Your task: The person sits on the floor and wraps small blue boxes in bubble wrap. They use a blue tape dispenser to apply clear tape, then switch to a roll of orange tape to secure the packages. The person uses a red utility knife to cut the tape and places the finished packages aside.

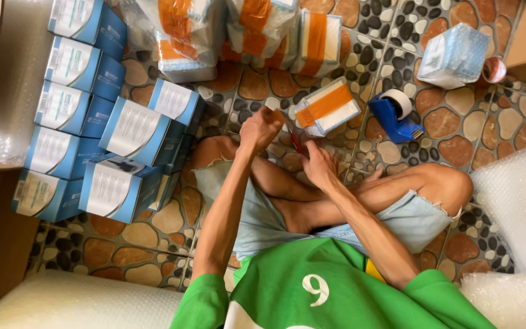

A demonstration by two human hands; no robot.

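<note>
Slim red-handled cutter (295, 141) sits pinched between both hands above the crossed legs: left hand (260, 127) closed on its top, right hand (319, 164) closed lower. A slip risks nicking fingers or the nearby bubble-wrapped orange-taped box (327, 106).

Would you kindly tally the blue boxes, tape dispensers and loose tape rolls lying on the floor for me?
Blue boxes: 8 in view, and others may be hidden beneath
Blue tape dispenser: 1
Loose tape roll: 1
Total: 10
</note>
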